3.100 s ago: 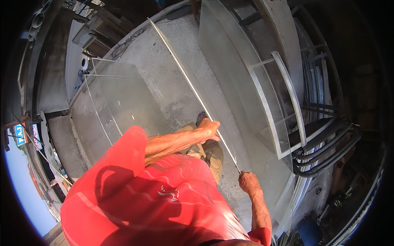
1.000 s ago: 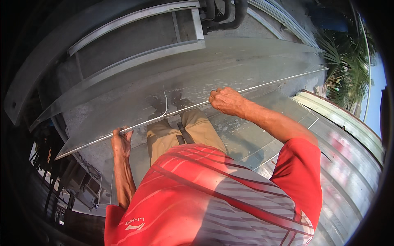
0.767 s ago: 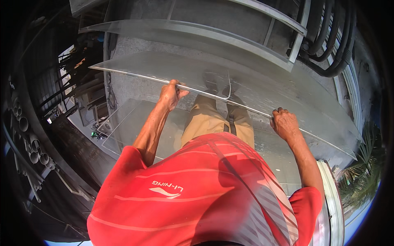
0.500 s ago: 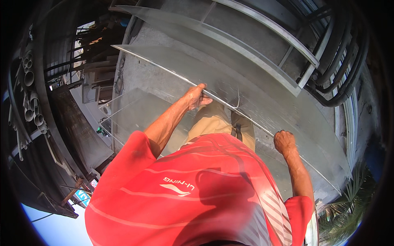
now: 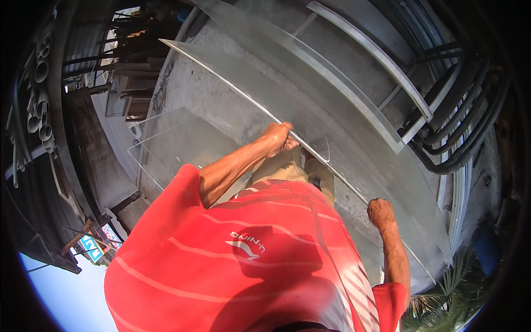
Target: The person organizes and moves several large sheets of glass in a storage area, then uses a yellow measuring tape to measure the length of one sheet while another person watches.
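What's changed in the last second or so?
The view has swung: the long edge of the clear sheet ran up to the right, and now slopes down to the right, the pale frame turning with it. I can't tell whether the sheet itself moved. Nothing was let go: the left hand and right hand keep gripping that edge.

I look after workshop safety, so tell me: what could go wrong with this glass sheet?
Cuts: the left hand and right hand grip the edge of the glass sheet bare, so a slip might slice them.
Breakage: a thin curved line shows near that edge; if it is a crack, which I can't tell, the sheet could give.
Collision: another pane stands at left; turning might strike it.
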Demonstrator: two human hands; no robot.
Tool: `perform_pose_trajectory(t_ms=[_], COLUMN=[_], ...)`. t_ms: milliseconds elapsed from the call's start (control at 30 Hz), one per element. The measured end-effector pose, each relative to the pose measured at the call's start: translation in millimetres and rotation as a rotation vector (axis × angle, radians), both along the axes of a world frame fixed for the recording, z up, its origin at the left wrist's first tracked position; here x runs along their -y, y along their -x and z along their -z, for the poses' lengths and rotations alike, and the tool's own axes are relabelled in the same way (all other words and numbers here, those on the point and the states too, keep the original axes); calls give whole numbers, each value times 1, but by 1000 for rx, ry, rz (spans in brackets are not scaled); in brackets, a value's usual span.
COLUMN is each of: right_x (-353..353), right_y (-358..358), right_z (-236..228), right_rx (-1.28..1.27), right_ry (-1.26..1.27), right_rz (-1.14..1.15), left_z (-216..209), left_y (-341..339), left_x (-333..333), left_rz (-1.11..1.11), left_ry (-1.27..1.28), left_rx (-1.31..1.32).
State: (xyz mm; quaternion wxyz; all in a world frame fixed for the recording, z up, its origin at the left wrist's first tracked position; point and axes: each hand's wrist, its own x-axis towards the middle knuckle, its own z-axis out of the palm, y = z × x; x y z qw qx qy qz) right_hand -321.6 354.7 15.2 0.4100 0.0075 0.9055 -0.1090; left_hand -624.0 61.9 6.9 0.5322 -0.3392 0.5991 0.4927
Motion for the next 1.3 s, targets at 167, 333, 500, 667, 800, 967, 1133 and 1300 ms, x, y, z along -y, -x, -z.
perform_pose_trajectory(t_ms=[167,333,500,667,800,967,1133,1300], right_x=[-4,-5,-9,-13,-12,-18,-11,-2], right_y=[3,4,2,2,8,26,17,0], right_z=[-2,4,6,7,4,13,19,2], right_rx=[-64,-86,-136,-171,-180,-107,-183,-266], right_ry=[-30,-21,-11,-41,-50,15,-92,-208], right_rz=[-7,-3,11,38,71,135,136,305], left_z=[8,7,6,6,15,40,47,54], left_y=[8,14,21,28,34,44,47,46], left_x=[-2,-13,-19,-27,-30,-23,-24,-18], left_rz=[-9,-1,46,80,99,149,159,118], left_ry=[40,50,5,-20,26,24,15,34], left_rx=[-66,-42,-74,-89,-95,-142,-138,-163])
